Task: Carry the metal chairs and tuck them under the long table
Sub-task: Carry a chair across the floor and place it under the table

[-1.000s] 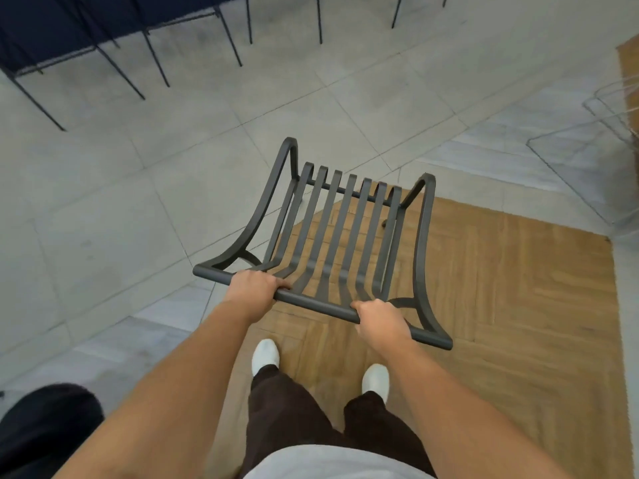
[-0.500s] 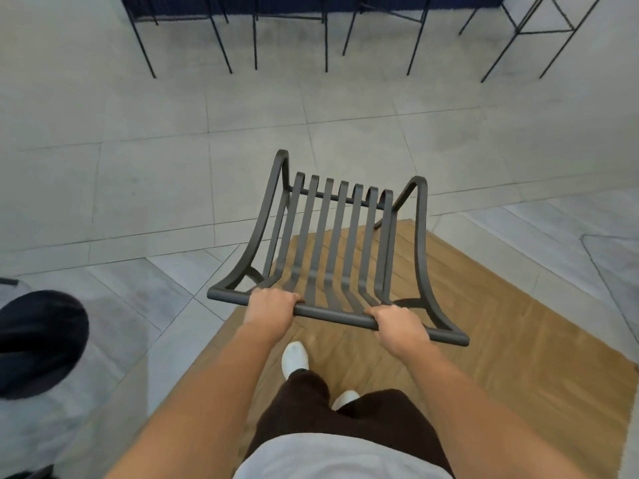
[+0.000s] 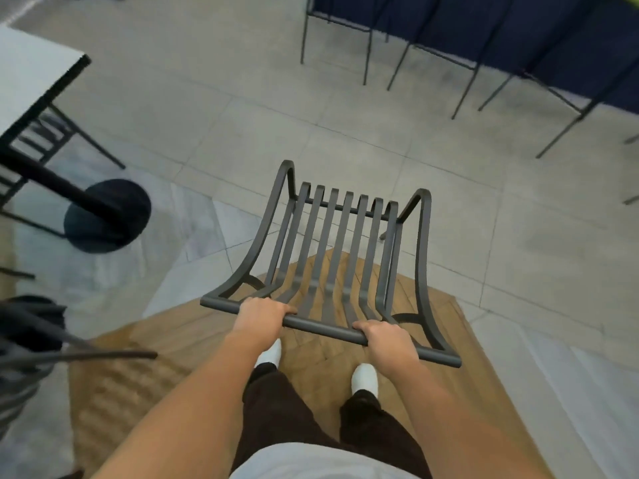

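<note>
one dark metal chair [image 3: 332, 257] hangs in the air in front of the person, over the spot where the wooden floor patch [image 3: 207, 344] meets the grey floor tiles [image 3: 345, 133]. the chair has seven flat slats that run away from the person, and two curved side rails. two hands hold its near top bar. the left hand [image 3: 260, 314] is curled round the bar close to its left end. the right hand [image 3: 385, 340] is curled round the bar nearer its right end. both hands grip tight. two white shoes [image 3: 363, 376] show under the chair, on the wood.

at the left edge stands one table with a pale top [image 3: 31, 74] and a black post on one round black base [image 3: 107, 216]. another dark slatted chair [image 3: 34, 140] sits under that table, but it is blurry. at the top right, thin black metal legs [image 3: 366, 50] stand on the tiles in front of something dark blue [image 3: 518, 29]. the legs are too cut off to count.
</note>
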